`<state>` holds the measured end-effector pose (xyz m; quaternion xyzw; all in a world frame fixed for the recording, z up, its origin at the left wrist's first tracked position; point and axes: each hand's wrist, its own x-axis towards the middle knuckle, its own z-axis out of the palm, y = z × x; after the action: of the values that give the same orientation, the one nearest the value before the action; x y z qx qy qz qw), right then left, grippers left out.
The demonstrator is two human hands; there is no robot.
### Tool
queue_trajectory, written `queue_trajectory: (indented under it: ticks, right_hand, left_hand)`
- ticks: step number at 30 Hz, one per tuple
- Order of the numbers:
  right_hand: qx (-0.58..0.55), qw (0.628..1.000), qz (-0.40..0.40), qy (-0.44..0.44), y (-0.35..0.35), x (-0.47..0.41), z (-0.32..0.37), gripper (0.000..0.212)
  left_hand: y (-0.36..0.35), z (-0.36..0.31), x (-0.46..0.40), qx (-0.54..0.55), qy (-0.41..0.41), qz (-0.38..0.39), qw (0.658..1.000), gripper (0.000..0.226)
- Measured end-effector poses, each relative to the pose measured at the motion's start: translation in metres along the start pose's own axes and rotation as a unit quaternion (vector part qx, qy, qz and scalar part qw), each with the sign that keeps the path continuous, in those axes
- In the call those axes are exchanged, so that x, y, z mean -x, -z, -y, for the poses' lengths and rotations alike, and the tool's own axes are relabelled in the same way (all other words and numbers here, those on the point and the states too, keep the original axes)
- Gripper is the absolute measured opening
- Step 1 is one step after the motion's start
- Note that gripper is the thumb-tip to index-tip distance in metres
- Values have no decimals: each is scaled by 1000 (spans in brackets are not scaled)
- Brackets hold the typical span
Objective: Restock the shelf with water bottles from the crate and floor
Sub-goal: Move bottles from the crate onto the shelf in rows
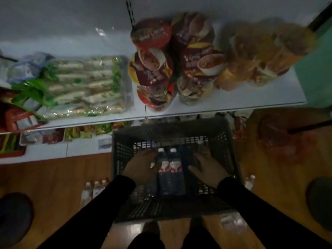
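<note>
Below, seen from above in dim light, two bottles (169,169) lie side by side in a dark crate (230,141) on the floor, under a white shelf (251,97) of snacks. They are flanked by the left hand (142,168), fingers curled against one bottle, and the right hand (206,168), spread flat on the crate floor, nothing held; a firm grasp cannot be confirmed. Each bottle is probably best gripped mid-body and lifted clear of the crate wall, while more bottles (93,189) wait beside the crate.

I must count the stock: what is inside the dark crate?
Two water bottles lie side by side in the crate, between the left hand and right hand. Anything under the hands is hidden.
</note>
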<state>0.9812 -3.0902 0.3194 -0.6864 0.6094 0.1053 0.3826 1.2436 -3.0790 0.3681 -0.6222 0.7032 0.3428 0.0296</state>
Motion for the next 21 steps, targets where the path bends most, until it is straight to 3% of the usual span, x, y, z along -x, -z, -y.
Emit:
queue_trajectory:
  ticks: [2, 5, 7, 13, 18, 21]
  right_hand:
    - [0, 999, 47, -16, -37, -23, -16, 107]
    - [-22, 992, 113, -52, -79, -48, -24, 73]
    - [-50, 983, 152, -88, -109, -68, -33, 69]
    - [-143, 969, 165, -113, -186, -118, -49, 71]
    - [-237, 953, 147, -117, -222, -145, -65, 78]
    - [-270, 946, 137, -119, -197, -138, -63, 70]
  left_hand:
    - [-35, 13, -18, -13, 36, 57, 998, 72]
    - [-82, 33, -43, -32, 74, 123, 989, 64]
    - [-111, 46, -59, -41, 81, 146, 985, 50]
    - [-176, 71, -89, 11, 121, 182, 976, 57]
    - [-198, 78, -91, 47, 140, 162, 976, 55]
    - [-197, 77, -91, 73, 150, 168, 972, 55]
